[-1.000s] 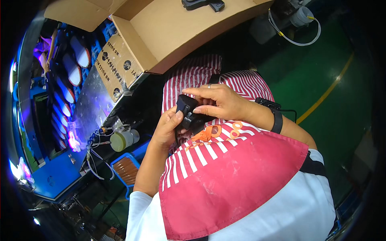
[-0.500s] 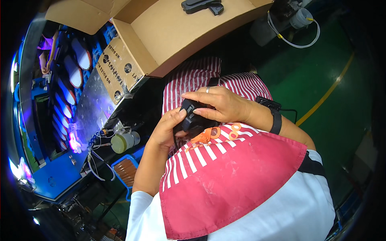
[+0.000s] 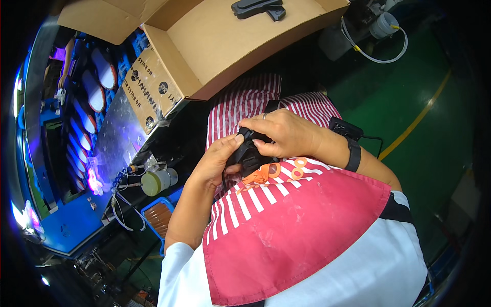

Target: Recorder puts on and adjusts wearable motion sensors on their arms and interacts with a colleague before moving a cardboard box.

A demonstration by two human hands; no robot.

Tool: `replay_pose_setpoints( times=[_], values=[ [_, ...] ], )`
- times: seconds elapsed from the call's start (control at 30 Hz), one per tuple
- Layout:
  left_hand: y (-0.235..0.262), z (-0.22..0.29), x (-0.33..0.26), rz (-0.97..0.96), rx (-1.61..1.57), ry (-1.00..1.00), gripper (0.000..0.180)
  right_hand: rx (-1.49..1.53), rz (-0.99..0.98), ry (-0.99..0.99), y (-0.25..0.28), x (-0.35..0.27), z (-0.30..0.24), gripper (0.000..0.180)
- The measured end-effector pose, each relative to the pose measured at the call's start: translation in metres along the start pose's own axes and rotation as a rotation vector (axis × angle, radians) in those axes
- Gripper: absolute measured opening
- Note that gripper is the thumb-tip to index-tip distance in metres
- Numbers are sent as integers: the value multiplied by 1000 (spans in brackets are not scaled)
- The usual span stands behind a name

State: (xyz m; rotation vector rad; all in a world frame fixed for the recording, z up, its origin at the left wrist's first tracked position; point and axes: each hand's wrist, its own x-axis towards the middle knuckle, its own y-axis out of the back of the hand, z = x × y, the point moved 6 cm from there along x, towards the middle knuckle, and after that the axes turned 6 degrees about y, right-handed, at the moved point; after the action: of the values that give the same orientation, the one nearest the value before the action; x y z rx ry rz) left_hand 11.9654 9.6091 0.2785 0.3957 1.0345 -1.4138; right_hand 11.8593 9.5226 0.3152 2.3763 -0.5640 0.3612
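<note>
Gripping an angular, dull-black device (image 3: 250,156), the left hand (image 3: 215,159) and right hand (image 3: 290,134) curl near a striped cloth apron (image 3: 296,220).

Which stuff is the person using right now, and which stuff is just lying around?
In use:
- black gadget, gripped by the left hand and right hand

Just around, untouched by these hands:
- cardboard box
- another black thing inside that box
- pale jar
- white tub
</note>
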Motion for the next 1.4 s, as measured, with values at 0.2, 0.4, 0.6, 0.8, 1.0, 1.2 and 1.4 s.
replay_pose_setpoints(
  times=[0.2,0.4,0.6,0.8,1.0,1.2,1.4],
  values=[
    [-4,2,-1,-24,12,28,30,65,14,-43,-2,1,3,39],
    [-3,1,1,-33,28,44,30,318,-129,-157,-4,1,17,42],
    [1,2,4,-104,26,86,29,470,-149,-192,-4,-4,19,38],
    [-3,7,5,-191,-17,97,32,617,-111,-206,-10,-8,20,40],
    [-5,12,0,-167,123,122,41,557,-35,-41,-5,-6,13,41],
    [-7,14,-5,-225,272,160,48,397,-63,52,4,-7,2,43],
    [-11,14,-3,-225,297,80,47,437,-72,90,13,-5,-3,38]
  ],
)
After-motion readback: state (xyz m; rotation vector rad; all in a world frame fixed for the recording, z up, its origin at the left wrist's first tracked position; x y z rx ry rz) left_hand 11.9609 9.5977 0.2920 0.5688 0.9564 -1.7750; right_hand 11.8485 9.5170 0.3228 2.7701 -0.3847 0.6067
